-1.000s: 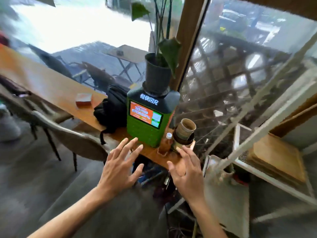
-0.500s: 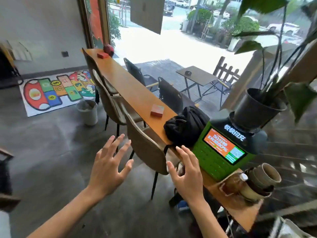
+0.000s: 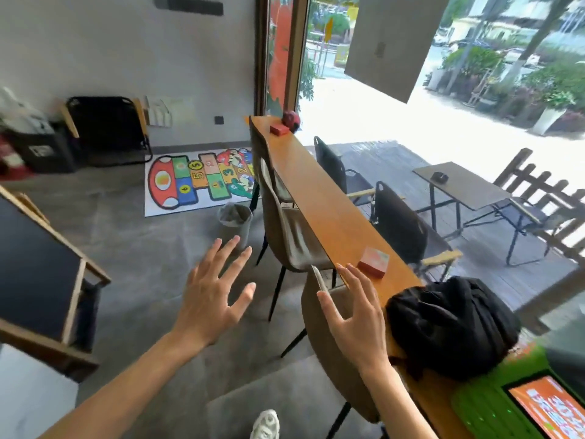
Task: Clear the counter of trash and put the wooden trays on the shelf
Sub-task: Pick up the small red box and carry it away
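My view has swung further left along the wooden counter (image 3: 319, 198) since half a second ago: the potted plant and the stacked cups that sat at its near end have left the frame, and only a corner of the green power-bank kiosk (image 3: 506, 403) shows at the lower right. I see no wooden trays or shelf from here.

My left hand (image 3: 212, 299) hangs over the grey floor, left of the counter, fingers spread and holding nothing, much as before. My right hand (image 3: 354, 318) is also spread and empty, above the back of the nearest brown chair (image 3: 335, 359), just left of the counter edge; earlier it sat closer to the kiosk.

On the counter, a small red box (image 3: 373, 260) lies just past my right fingertips, apart from them. A black backpack (image 3: 452, 324) sits on the counter between that box and the kiosk. At the counter's far end there is a second red box (image 3: 279, 129) beside a round red object (image 3: 290, 118).

Left of the counter, a lined waste bin (image 3: 235, 220) stands on the floor near a colourful hopscotch mat (image 3: 196, 182), now nearer the middle of my view.
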